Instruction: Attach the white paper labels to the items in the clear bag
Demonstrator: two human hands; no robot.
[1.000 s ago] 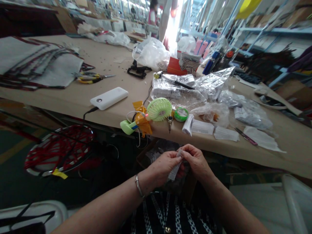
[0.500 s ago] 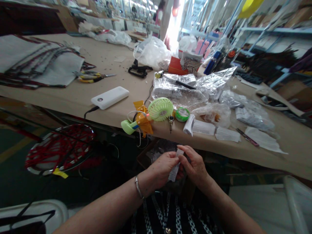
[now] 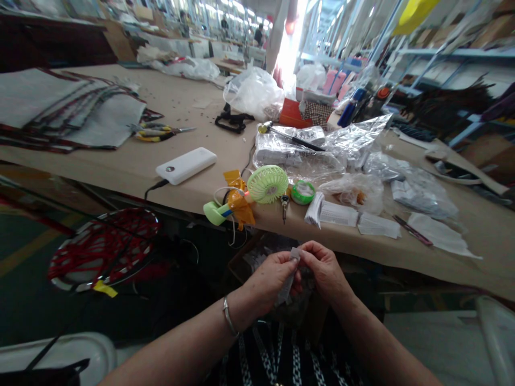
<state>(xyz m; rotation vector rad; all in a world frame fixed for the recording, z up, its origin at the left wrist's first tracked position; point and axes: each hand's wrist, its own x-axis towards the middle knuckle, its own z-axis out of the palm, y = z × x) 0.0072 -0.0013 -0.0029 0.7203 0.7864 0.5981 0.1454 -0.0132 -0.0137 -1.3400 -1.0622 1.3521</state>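
Low in the middle, in front of the table edge, a small printed paper label strip (image 3: 285,290) is held between my two hands. My left hand (image 3: 267,279) is closed round it, with the lower part of the strip hanging below the fingers. The fingers of my right hand (image 3: 325,271) pinch its upper end, close to my left thumb. On the table just beyond lie a curled stack of printed labels (image 3: 336,213), a loose label piece (image 3: 379,225), a roll of green tape (image 3: 302,192) and a small metal-tipped tool (image 3: 284,208).
A green fan (image 3: 267,184) is taped at the table edge (image 3: 265,225). Behind it are a white power bank (image 3: 187,165), pliers (image 3: 155,131), a hammer (image 3: 295,138) and plastic bags (image 3: 255,91). Below my hands sits a box of scraps (image 3: 253,257); a red-wrapped round stool (image 3: 107,246) stands left.
My right fingers have drawn closer together at the label's upper end, and the hands sit slightly lower. The whole view has shifted a little; the things on the table lie as before.
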